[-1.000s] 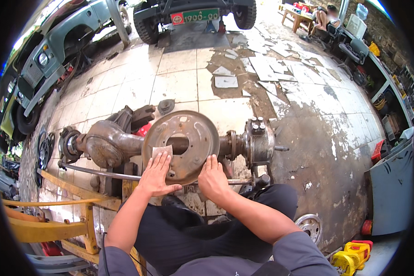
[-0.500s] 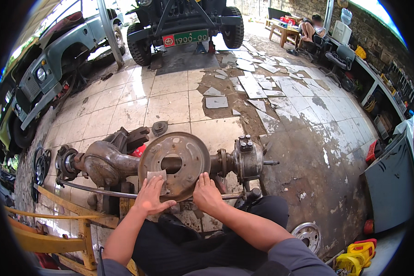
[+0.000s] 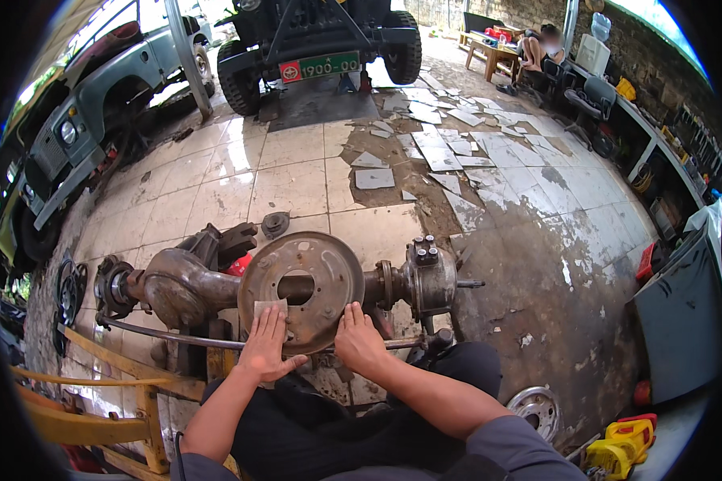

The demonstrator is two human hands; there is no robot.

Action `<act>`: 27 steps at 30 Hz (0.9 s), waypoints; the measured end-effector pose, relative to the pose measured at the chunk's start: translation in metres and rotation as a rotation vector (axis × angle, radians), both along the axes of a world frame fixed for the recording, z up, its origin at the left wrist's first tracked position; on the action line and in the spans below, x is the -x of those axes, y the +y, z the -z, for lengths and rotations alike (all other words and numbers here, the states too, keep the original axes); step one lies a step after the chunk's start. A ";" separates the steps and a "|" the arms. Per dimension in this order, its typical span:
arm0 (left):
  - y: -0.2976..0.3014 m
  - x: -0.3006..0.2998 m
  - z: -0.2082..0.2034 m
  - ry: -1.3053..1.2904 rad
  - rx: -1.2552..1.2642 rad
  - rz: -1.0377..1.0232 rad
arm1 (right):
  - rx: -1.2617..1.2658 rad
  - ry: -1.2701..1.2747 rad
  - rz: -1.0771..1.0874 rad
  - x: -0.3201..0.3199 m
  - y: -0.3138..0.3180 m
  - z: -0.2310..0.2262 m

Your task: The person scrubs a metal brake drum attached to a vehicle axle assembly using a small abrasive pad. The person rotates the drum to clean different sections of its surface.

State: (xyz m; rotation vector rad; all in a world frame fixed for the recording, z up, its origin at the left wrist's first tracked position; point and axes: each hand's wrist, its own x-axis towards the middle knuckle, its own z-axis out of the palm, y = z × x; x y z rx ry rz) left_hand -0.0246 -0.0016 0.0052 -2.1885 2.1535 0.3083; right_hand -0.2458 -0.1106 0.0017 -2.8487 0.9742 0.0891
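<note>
A round, rusty brake backing plate [image 3: 321, 256] with a central hole stands tilted up in front of me, leaning toward a greasy vehicle axle [image 3: 192, 280]. My left hand [image 3: 266, 346] lies with fingers stretched along the plate's lower left face, pressing a small tan piece of sandpaper [image 3: 271, 305] against it. The sandpaper's upper edge shows past the fingertips; the rest is under the fingers. At the plate's lower right rim my right hand [image 3: 359, 341] holds the edge, fingers close together on the front. Its thumb is hidden.
A yellow metal frame [image 3: 96, 426] stands at my lower left. Behind the axle sits a small round metal part [image 3: 275, 224]. A steel wheel rim [image 3: 536, 413] and yellow container [image 3: 622, 445] lie at right. Broken tiles [image 3: 441, 152] and a raised vehicle [image 3: 321, 48] are farther off; a person [image 3: 541, 52] sits beyond.
My left fingers have slid slightly up the plate, covering more of the sandpaper. The right hand keeps its place on the rim. The whole view has shifted a little.
</note>
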 end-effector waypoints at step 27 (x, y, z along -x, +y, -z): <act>0.008 -0.002 -0.014 0.082 -0.092 -0.001 | 0.017 -0.013 0.021 -0.001 0.000 0.010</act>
